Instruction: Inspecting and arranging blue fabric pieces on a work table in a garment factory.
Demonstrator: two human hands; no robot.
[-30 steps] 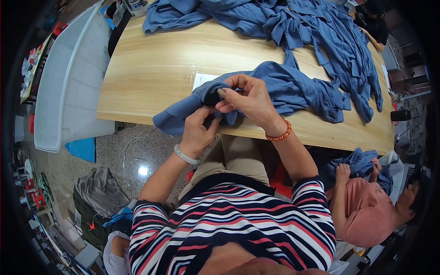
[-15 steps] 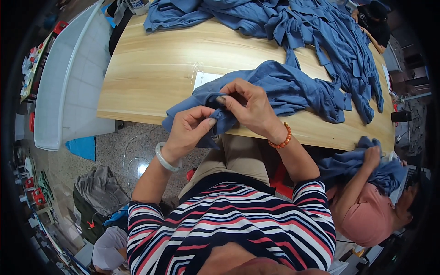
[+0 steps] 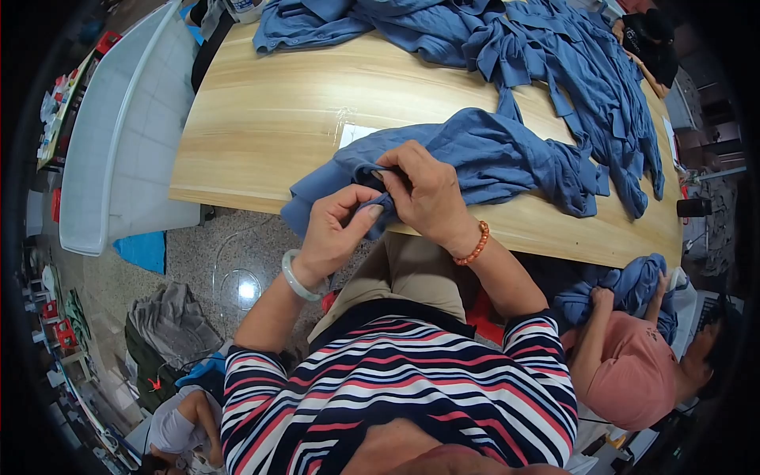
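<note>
A blue shirt (image 3: 499,158) lies across the near side of the table, its left end bunched up at the edge in front of me. My left hand (image 3: 334,226), with a pale bangle on its wrist, pinches a small fold of that cloth between thumb and fingers. Right beside it, my right hand (image 3: 431,198) grips the same edge, thumb and forefinger pressed together; an orange bead bracelet is on this wrist. Both hands nearly touch each other. The exact bit of cloth between the fingertips is mostly covered by them.
More blue shirts (image 3: 427,36) are heaped along the far and right sides of the wooden table (image 3: 253,119). A large white tub (image 3: 127,150) stands left. At right, a person in pink (image 3: 633,364) handles blue cloth (image 3: 613,289). White paper (image 3: 355,136) shows partly under my shirt.
My hands have drawn slightly closer together, and the small cloth flap between them is more covered. The person at right now has both hands on the blue cloth.
</note>
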